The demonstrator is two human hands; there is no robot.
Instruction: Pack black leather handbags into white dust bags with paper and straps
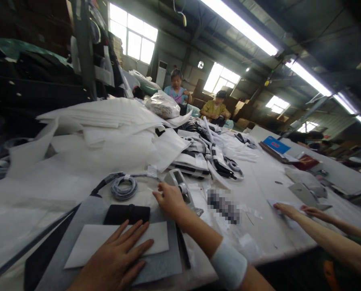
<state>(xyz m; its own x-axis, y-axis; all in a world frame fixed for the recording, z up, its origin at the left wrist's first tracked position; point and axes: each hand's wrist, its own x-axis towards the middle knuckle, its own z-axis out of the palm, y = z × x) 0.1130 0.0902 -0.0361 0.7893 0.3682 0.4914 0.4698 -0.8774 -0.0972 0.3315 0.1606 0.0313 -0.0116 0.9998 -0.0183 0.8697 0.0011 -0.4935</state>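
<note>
Long worktables [268, 178] ran through a dim workshop lit by ceiling tubes and high windows. On the near table the left hand [114, 262] lay flat, fingers spread, pressing a white foam sheet [89, 242] that rested on a grey felt pad [162, 266]. Just beyond its fingertips sat a black pouch [126, 214]. The right hand [170, 199] reached forward with fingers loosely curled, holding nothing that could be made out, next to a tape dispenser [180, 184]. Left of that hand lay a coiled grey cable [124, 188]. Farther off, heaped white foam [108, 133] rose. To the right, a co-worker's hands [301, 211] rested on the table.
</note>
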